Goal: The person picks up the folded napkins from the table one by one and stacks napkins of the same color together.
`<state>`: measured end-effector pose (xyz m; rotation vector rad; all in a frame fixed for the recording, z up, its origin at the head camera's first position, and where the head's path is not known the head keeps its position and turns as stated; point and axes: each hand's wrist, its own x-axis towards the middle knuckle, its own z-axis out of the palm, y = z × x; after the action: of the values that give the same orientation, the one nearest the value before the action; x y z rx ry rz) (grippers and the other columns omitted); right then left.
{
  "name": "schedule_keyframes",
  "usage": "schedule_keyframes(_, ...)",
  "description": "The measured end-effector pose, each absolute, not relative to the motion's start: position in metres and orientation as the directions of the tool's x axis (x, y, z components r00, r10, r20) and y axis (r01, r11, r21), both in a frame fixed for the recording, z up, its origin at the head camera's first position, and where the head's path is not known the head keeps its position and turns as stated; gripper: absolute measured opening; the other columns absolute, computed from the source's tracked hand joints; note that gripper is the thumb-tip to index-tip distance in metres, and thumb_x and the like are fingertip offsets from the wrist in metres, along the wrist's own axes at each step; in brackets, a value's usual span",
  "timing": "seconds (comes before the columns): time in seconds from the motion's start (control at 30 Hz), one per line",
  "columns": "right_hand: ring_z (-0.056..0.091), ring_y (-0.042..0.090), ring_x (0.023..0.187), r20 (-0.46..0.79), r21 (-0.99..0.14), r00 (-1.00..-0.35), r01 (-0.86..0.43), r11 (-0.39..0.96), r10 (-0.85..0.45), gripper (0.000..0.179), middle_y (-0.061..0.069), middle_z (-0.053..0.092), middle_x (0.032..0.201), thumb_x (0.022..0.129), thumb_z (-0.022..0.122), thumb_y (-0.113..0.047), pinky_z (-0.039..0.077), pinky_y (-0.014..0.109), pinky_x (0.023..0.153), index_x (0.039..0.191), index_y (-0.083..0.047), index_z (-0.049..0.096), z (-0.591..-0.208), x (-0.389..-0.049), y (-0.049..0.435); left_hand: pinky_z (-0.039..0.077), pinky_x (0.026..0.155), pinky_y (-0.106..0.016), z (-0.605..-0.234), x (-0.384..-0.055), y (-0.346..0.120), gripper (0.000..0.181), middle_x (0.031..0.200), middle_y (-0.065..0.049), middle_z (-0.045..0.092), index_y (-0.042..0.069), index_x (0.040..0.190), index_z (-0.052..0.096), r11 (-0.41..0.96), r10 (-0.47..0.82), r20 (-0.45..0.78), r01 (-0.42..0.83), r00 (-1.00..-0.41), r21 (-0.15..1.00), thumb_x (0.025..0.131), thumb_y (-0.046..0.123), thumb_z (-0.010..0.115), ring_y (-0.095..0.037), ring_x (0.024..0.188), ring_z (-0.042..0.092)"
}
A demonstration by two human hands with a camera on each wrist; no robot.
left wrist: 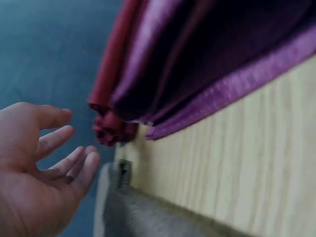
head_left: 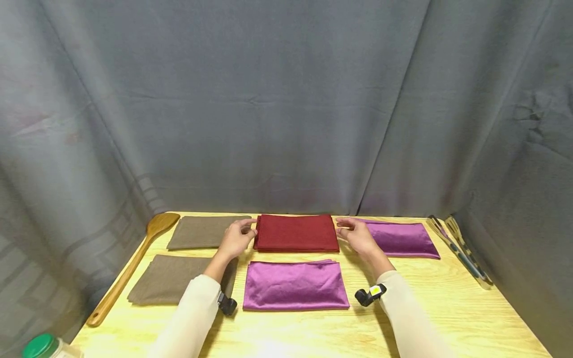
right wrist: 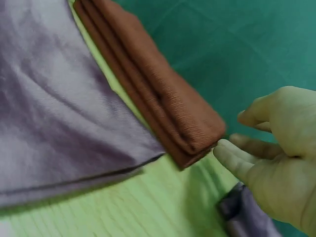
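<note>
A dark red folded cloth point(head_left: 296, 233) lies at the back middle of the table. My left hand point(head_left: 237, 238) is by its left edge; the left wrist view shows the fingers point(left wrist: 59, 143) loosely bent, spread, and apart from the cloth. At the right edge is my right hand point(head_left: 359, 239), its fingertips point(right wrist: 226, 148) close to the folded corner; whether they touch it I cannot tell. Nothing is held in either hand. In front of the red cloth lies a purple satin folded cloth point(head_left: 295, 286). Another purple folded cloth point(head_left: 403, 239) is just right of my right hand.
Two brown folded cloths, one at the back point(head_left: 201, 231) and one in front point(head_left: 172, 281), lie on the left. A wooden spatula point(head_left: 123, 278) runs along the left edge. Metal utensils point(head_left: 461, 251) lie at the right. A green-lidded jar point(head_left: 45, 346) stands front left. Grey curtains point(head_left: 268, 109) surround the table.
</note>
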<state>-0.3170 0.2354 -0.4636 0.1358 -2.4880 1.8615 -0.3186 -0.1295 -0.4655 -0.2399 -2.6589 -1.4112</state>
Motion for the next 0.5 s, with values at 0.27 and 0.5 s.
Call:
schedule_keyframes(0.27, 0.067, 0.005, 0.104, 0.086, -0.948, -0.982, -0.134, 0.289, -0.17, 0.045, 0.038, 0.053, 0.142, 0.101, 0.054, 0.0, 0.059, 0.027, 0.091, 0.144, 0.011, 0.049, -0.44, -0.281, 0.252, 0.06, 0.087, -0.035, -0.451, -0.274, -0.139, 0.039, 0.128, -0.024, 0.07, 0.003, 0.135, 0.066, 0.483, 0.128, 0.156, 0.199, -0.979, 0.853, 0.096, 0.008, 0.066, -0.031, 0.11, 0.073)
schedule_keyframes(0.5, 0.072, 0.015, 0.106, 0.125, -0.953, -0.968, -0.178, 0.246, -0.217, 0.043, 0.042, 0.054, 0.135, 0.099, 0.056, 0.005, 0.06, 0.039, 0.097, 0.141, 0.013, 0.05, -0.446, -0.243, 0.263, 0.06, 0.086, -0.035, -0.448, -0.229, -0.145, 0.037, 0.133, -0.023, 0.067, 0.008, 0.131, 0.069, 0.505, 0.147, 0.089, 0.153, -0.985, 0.849, 0.094, 0.011, 0.069, -0.027, 0.106, 0.074)
